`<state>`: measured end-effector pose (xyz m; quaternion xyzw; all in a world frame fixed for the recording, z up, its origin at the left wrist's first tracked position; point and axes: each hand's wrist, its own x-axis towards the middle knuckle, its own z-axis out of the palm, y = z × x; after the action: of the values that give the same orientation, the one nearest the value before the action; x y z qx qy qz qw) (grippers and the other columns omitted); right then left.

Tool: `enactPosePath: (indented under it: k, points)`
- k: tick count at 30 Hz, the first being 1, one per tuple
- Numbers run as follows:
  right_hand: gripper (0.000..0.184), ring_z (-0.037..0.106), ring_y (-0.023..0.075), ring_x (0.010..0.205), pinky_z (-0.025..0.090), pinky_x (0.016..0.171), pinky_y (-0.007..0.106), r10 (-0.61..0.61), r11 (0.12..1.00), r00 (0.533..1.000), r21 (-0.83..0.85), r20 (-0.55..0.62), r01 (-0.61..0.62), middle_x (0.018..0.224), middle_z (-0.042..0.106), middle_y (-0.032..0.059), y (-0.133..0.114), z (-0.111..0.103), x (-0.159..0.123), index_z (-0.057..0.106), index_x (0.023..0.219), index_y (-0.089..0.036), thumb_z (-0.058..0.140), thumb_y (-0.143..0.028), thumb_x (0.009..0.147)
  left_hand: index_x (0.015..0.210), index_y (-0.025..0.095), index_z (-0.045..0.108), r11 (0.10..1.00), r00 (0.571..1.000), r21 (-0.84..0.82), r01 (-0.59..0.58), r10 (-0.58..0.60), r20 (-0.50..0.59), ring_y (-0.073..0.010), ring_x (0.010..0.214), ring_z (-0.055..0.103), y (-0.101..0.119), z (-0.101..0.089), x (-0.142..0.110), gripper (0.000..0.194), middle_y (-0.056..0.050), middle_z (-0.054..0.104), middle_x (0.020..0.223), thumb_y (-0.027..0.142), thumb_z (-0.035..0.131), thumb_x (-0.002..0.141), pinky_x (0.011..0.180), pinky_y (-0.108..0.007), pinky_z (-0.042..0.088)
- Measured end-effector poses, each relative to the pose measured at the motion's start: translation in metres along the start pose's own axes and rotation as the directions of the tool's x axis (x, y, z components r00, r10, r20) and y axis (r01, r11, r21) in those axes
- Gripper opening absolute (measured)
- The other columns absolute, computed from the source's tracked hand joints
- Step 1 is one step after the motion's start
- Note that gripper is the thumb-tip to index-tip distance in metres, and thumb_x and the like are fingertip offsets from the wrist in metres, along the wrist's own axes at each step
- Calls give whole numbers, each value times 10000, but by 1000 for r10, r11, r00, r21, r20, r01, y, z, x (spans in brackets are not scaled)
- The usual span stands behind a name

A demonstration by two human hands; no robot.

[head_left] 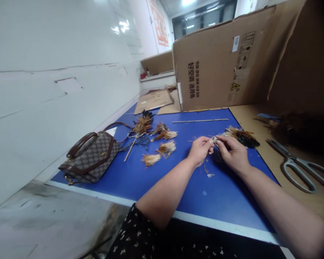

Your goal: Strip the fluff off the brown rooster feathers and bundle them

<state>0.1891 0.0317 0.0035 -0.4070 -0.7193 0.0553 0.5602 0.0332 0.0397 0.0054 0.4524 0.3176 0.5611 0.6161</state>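
Both of my hands meet over the right half of the blue table top (162, 187). The fingers of my left hand (201, 151) are closed in a pinch at a small pale piece, too small to name. My right hand (233, 153) pinches at the same spot, its fingertips touching or nearly touching the left ones. Just behind the right hand is a bunch of brown, cream and black feathers (247, 138); whether it is joined to the pinched piece I cannot tell. Below the hands lie bits of fluff and a pale scrap (210, 175).
Left of my hands lie small feather bunches (166, 148) and a feather duster (142, 126) on a stick. A patterned handbag (97, 154) stands at the left. A thin stick (201, 121) lies behind. Scissors (297, 162) rest at the right, near a large cardboard box (213, 79).
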Motion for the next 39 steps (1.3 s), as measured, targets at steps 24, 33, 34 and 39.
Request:
enactPosePath:
  k: [24,33,34,39]
  points:
    - [211,746,248,945,609,904,417,-39,999,997,-17,64,41,1022,789,105,13,-6,4,793,1080,-225,612,-308,1010,798,151,725,962,999,274,4,10,-48,-82,537,471,6,-7,-1,362,19,585,603,491,844,769,551,-241,353]
    - [199,719,252,799,547,693,358,124,862,948,-504,292,42,956,778,86,37,-26,6,809,910,-248,648,-357,952,870,164,733,964,951,257,-67,140,-277,-102,618,566,0,-14,9,250,-6,658,731,408,784,850,615,-234,427]
    - [200,720,251,804,541,688,353,130,861,948,-506,291,38,961,776,84,37,-25,5,812,920,-250,653,-367,950,875,164,732,964,945,259,-68,145,-292,-105,626,574,-1,-14,10,231,-6,663,734,390,775,858,629,-236,435]
    - [223,687,242,731,488,610,341,191,836,936,-548,297,4,959,752,98,38,-13,0,827,997,-256,698,-416,910,887,160,738,960,935,273,-70,158,-316,-117,653,603,-3,-14,11,190,-13,686,741,348,762,872,672,-245,453]
